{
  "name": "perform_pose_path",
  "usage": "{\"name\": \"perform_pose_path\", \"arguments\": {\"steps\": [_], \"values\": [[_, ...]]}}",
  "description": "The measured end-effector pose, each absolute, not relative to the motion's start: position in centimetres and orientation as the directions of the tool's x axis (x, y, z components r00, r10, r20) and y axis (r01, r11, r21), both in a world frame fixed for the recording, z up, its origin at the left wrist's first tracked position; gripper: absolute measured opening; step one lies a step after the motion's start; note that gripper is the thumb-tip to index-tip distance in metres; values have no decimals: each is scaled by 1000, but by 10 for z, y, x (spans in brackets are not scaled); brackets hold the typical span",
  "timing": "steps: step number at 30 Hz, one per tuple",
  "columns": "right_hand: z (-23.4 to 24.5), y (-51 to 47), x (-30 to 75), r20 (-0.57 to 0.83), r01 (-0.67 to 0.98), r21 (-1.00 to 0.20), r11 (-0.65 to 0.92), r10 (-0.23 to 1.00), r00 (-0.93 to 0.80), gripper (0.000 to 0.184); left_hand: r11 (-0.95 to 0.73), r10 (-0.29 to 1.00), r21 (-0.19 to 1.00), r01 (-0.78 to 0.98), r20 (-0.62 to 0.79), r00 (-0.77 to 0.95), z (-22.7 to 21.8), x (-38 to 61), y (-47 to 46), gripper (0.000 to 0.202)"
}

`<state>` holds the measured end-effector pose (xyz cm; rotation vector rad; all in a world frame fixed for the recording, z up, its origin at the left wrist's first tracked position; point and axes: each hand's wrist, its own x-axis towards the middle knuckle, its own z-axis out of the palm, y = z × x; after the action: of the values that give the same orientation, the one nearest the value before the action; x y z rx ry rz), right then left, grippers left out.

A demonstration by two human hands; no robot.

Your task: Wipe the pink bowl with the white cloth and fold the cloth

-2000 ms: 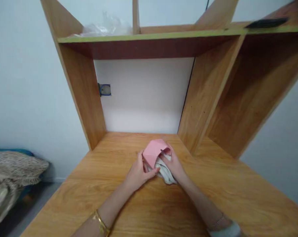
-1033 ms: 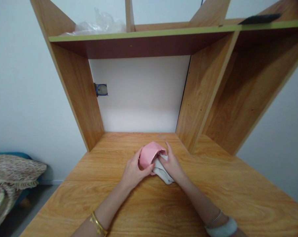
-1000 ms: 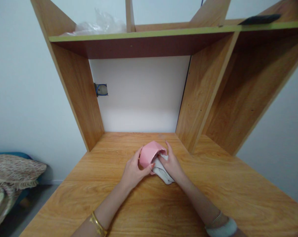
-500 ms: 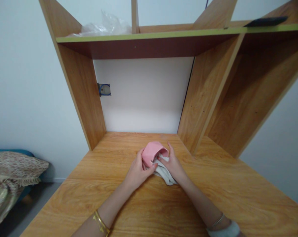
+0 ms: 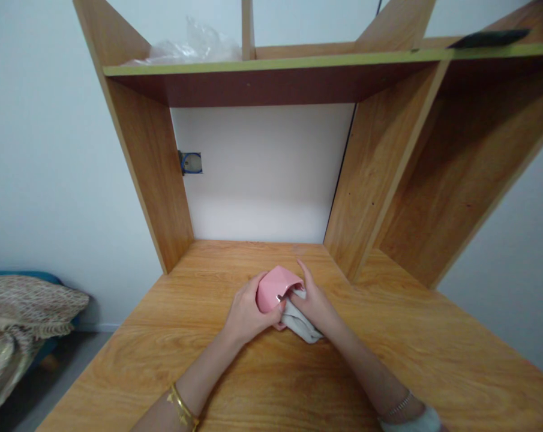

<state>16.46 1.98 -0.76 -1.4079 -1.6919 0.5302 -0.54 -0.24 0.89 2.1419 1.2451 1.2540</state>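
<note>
A glossy pink faceted bowl (image 5: 278,283) is tipped on its side above the desk, its opening turned to the right. My left hand (image 5: 248,309) is closed around its left side, the thumb pressing near the lower rim. At the opening, my right hand (image 5: 314,303) grips a pale grey cloth (image 5: 302,324), part of which is tucked inside the bowl while the rest hangs below. The right fingertips are hidden within the bowl and cloth; one finger sticks up beside the rim.
Wooden desktop (image 5: 185,342) spreads around the hands. Upright panels (image 5: 149,174) and a green-edged shelf (image 5: 275,66) frame the back. On that shelf lie a clear plastic bag (image 5: 190,48) and a dark flat object (image 5: 489,39). A blanket-covered seat (image 5: 28,306) stands at left.
The bowl has turned in my left hand, its opening now facing further right and down. The cloth and my right hand have shifted slightly with it.
</note>
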Motion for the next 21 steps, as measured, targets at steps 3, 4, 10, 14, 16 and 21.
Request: {"name": "perform_pose_path", "arguments": {"steps": [3, 4, 10, 14, 16, 21], "values": [[-11, 21, 164, 339, 546, -792, 273, 940, 22, 68, -557, 824, 667, 495, 519, 228, 8, -6, -1, 56], [-11, 21, 163, 343, 535, -800, 271, 938, 38, 67, -562, 821, 666, 489, 522, 232, 8, -6, -1, 56], [-6, 19, 160, 395, 408, -859, 309, 907, 144, 66, -525, 849, 723, 449, 482, 217, 11, -9, 0, 75], [-4, 21, 161, 426, 297, -883, 363, 886, 184, 66, -569, 820, 741, 358, 480, 310, 11, -6, -2, 84], [-5, 22, 161, 435, 261, -885, 386, 884, 169, 68, -586, 803, 744, 321, 478, 357, 9, -3, -3, 76], [-9, 26, 161, 429, 324, -876, 357, 884, 185, 70, -519, 851, 772, 367, 426, 306, 6, 1, -4, 63]]}}
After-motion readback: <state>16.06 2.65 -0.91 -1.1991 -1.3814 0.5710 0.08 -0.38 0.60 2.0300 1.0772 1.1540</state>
